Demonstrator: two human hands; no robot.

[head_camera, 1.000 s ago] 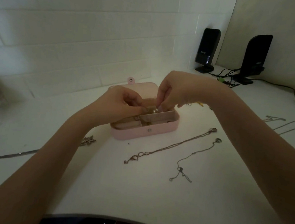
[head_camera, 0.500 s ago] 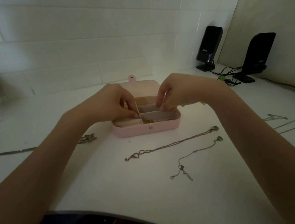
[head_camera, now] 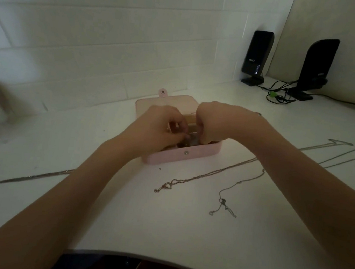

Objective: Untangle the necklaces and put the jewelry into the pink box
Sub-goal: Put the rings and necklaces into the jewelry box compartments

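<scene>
Both hands [head_camera: 210, 121] lower into pink box [head_camera: 183, 156], fingers [head_camera: 176, 121] curled, grip unclear

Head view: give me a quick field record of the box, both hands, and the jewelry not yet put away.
pink box: on the white table, lid open and lying back toward the wall
left hand: over the box, fingers curled down into it; what they hold is not clear
right hand: over the box, fingers curled, contents hidden
box contents: small jewelry glimpsed between the hands
rose chain: loose on the table in front of the box
thin silver chain: loose, right of it
more chains: far right and far left
</scene>
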